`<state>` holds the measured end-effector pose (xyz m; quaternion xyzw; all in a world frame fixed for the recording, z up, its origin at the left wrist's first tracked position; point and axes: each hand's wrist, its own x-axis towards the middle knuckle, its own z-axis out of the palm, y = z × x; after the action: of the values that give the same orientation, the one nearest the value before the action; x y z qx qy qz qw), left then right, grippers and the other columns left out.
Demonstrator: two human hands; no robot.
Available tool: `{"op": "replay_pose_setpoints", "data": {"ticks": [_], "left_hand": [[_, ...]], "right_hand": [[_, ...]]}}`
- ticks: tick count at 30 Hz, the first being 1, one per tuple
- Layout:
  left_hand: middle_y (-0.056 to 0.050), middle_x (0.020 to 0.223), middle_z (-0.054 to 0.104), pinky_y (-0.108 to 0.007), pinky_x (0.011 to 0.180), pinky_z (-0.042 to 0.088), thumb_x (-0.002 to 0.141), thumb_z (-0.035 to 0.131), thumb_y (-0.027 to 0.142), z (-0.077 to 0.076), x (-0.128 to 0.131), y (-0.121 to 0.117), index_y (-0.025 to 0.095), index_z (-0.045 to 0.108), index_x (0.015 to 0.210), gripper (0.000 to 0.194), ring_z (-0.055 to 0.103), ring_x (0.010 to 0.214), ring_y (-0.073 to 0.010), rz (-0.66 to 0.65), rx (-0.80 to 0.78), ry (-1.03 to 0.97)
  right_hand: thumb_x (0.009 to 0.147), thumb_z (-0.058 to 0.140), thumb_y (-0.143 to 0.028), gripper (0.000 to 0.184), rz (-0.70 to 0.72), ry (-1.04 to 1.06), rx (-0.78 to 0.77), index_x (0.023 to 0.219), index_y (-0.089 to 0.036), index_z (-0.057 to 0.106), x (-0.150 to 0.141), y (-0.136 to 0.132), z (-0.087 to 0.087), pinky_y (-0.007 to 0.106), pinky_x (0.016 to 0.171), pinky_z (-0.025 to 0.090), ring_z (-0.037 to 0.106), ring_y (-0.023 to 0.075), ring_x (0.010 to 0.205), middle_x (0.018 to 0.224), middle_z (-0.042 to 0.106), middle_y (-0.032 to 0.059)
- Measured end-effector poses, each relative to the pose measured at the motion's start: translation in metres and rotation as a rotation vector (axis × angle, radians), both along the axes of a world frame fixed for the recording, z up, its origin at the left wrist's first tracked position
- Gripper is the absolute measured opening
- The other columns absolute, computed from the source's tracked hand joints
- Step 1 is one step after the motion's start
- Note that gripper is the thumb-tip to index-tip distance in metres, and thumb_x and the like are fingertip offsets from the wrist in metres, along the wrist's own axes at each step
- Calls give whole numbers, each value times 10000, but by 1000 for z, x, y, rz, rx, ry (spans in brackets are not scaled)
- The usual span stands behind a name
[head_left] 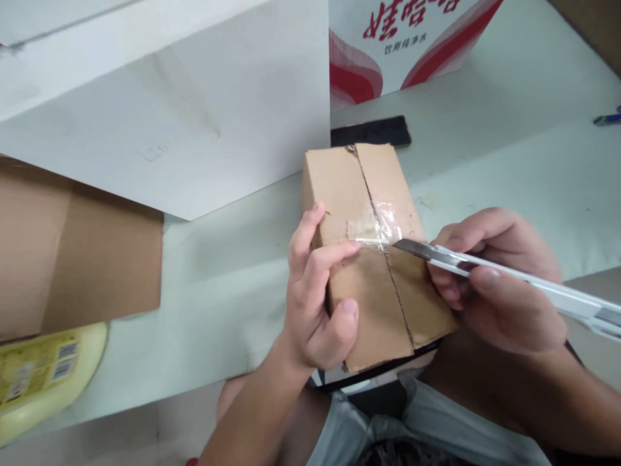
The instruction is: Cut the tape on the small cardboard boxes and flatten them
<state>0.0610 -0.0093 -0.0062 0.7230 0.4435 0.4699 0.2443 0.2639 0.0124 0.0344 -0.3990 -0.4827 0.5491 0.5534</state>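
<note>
A small brown cardboard box (371,304) lies at the table's front edge, its two top flaps meeting along a lengthwise seam. Clear packing tape (388,220) crosses the seam near the middle. My left hand (323,291) rests on the box's left side, fingers spread, with the index fingertip at the tape. In my right hand (504,278) is a white utility knife (528,278), gripped between thumb and fingers. Its blade (412,247) is out and points left, the tip at the tape's lower edge close to the seam. Whether it touches the tape I cannot tell.
A large white box (233,110) stands behind on the left. Beyond are a black phone (371,133) and a red-and-white carton (402,52). An open cardboard box (107,252) and a yellow-labelled bottle (53,369) sit at left. A pen-like object (609,119) lies far right.
</note>
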Motion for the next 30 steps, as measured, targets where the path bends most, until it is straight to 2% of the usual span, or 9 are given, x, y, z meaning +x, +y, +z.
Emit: {"op": "replay_pose_setpoints", "data": {"ticks": [5,8,11,15,19,22,24,26,30], "left_hand": [[-18,1733,334,-634,1343,260,1012,463,481,-3,4,0,298,599,1317,380,254,1642,-370,19,-7,-108],[33,1731,348,-622,1357,246,998,470,498,-3,7,0,310,619,1301,387,228,1650,-369,47,-2,-126],[14,1709,380,-609,1354,253,1004,462,476,-1,7,1,299,626,1303,384,244,1644,-367,35,7,-125],[-47,1583,508,-610,1318,301,1013,462,452,2,4,3,304,630,1305,369,272,1633,-371,10,-14,-120],[-63,1716,338,-599,1329,263,999,482,415,1,-1,2,261,591,1359,406,244,1640,-363,-45,-25,-100],[-16,1758,265,-579,1349,221,992,473,373,0,-7,2,291,569,1409,435,231,1645,-332,-73,-16,-89],[51,1764,248,-568,1349,244,985,464,319,1,-13,3,373,558,1446,474,233,1650,-317,-80,-35,-81],[106,1767,214,-554,1340,282,972,463,276,5,-21,5,424,614,1404,481,258,1644,-326,-96,-88,-62],[14,1698,339,-543,1320,295,991,512,366,17,-41,9,309,761,1149,301,306,1612,-343,-48,-225,-55]], "right_hand": [[843,875,-459,241,15,-12,-59,872,-314,685,4,-1,3,283,340,387,489,133,416,605,633,-34],[887,835,-442,208,-15,-52,-101,828,-317,679,4,-1,7,300,321,364,464,134,398,575,603,-26],[923,787,-440,222,-28,-21,-70,792,-285,697,4,0,5,285,297,325,451,113,377,561,592,-21],[925,756,-371,108,88,103,25,914,-265,741,6,0,-4,272,304,369,489,116,398,601,627,-22],[902,772,-302,111,102,127,69,1003,-271,740,9,-2,-10,247,301,405,547,123,436,679,678,-14],[923,754,-288,137,91,128,124,1058,-271,739,6,-2,-14,237,286,401,589,137,474,718,707,-1],[941,740,-255,174,39,129,210,1110,-297,740,2,1,-19,243,307,434,616,144,507,746,714,-8],[935,761,-238,226,-73,106,309,1133,-347,734,-1,7,-26,267,402,535,651,146,565,790,717,-29],[925,801,-425,192,-253,-30,300,1067,-343,701,-4,21,-41,334,661,647,724,157,700,844,711,-45]]}}
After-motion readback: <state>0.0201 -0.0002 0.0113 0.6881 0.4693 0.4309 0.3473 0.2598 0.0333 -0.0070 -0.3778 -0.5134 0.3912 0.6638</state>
